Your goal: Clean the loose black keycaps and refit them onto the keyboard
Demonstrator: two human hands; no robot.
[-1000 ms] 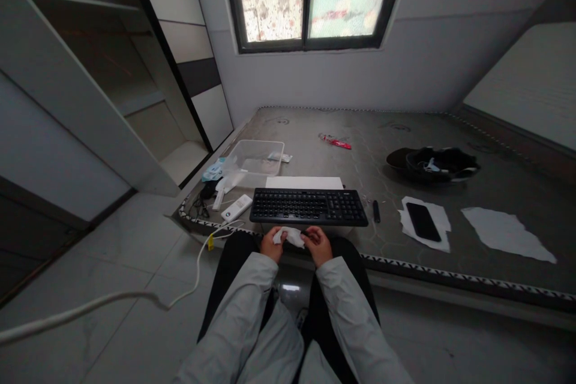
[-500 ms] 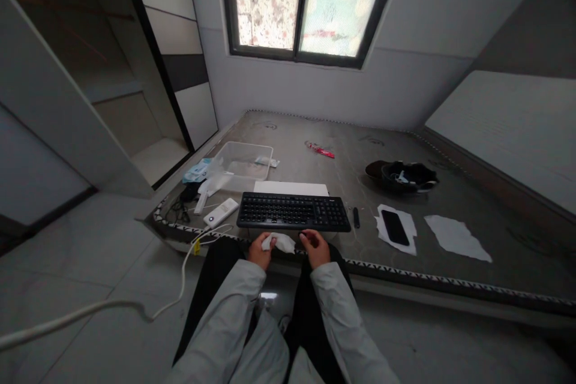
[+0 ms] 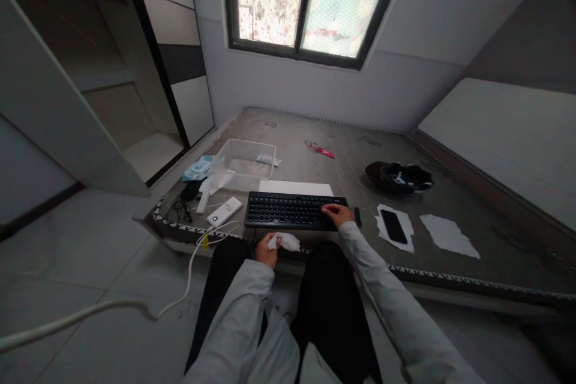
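Note:
My left hand [image 3: 266, 252] is closed around a crumpled white tissue [image 3: 288, 242], just in front of the bed's edge and below the keyboard. A black keyboard [image 3: 283, 211] lies on the bed in front of me, its back resting near a white flat sheet or box [image 3: 297, 188]. Over the keyboard's right-hand keys is my right hand [image 3: 339, 215], thumb and fingers pinched together. Whatever may be between those fingertips is too small to make out. Right of the keyboard, a small dark stick-like object [image 3: 357, 216] lies partly beside my wrist.
To the left stand a clear plastic bin [image 3: 246, 159], a white power bank [image 3: 224, 212] with a cable, and blue packaging [image 3: 197, 168]. Rightward lie a phone [image 3: 393, 227] on white paper, another paper sheet [image 3: 449, 236] and a dark cap [image 3: 400, 177]. A red item [image 3: 321, 149] lies farther back.
My right hand has moved up and right from beside the tissue onto the keyboard's right side. My left hand keeps the tissue. The view has shifted slightly.

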